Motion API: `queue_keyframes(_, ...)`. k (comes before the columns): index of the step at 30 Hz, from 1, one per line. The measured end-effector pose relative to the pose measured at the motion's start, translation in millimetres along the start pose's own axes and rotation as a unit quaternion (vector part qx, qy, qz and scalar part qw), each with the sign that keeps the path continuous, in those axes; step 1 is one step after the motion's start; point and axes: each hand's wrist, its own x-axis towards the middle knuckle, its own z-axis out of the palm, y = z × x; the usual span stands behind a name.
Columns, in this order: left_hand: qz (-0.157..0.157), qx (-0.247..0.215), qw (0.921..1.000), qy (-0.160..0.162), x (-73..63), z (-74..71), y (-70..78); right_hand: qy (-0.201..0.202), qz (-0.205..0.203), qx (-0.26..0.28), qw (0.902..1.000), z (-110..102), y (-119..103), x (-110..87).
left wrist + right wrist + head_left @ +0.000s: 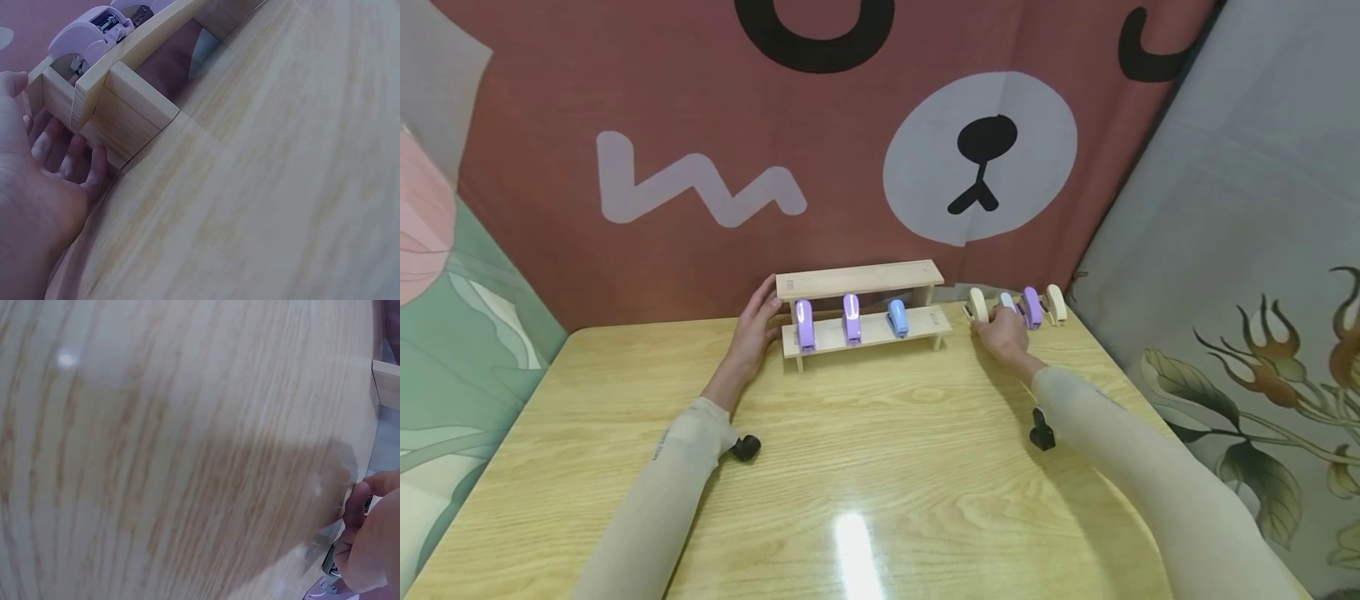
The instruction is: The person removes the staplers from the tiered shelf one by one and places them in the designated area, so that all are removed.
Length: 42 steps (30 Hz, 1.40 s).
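A two-step wooden rack (865,333) stands at the back of the table. On its lower step are two purple staplers, one at the left end (805,325) and one mid-step (851,318), plus a blue stapler (898,318). My left hand (750,335) rests against the rack's left end; in the left wrist view its relaxed fingers (72,156) lie beside the end panel. To the right of the rack, my right hand (1002,333) pinches a cream stapler (977,305). Right behind that hand shows a pale blue stapler (1006,302), partly hidden by it.
Another purple stapler (1032,307) and a second cream stapler (1056,305) stand at the table's back right corner. A printed cloth (700,275) hangs right behind the wooden table (880,467). A floral curtain (1247,333) borders the right side.
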Motion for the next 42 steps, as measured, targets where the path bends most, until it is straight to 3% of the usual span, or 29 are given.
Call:
queue_keyframes(5, -0.005, 0.007, 1.0, -0.004, -1.1, 4.0, 3.6, -0.006, -0.005, 0.006, 0.9999, -0.8, 4.4, -1.6)
queue_keyframes(21, -0.002, 0.018, 0.9998, 0.001, -1.9, 3.0, -12.3, -0.001, -0.029, -0.013, 0.9995, -10.6, 5.1, -22.7)
queue_keyframes(30, 0.002, 0.027, 0.9996, 0.007, -2.5, 0.3, -9.9, 0.013, -0.059, 0.033, 0.9976, -22.6, -10.1, -34.8)
queue_keyframes(42, 0.004, 0.014, 0.9999, 0.0, 1.5, -2.7, -6.5, 0.02, -0.088, 0.124, 0.9882, -29.7, -39.5, -62.1)
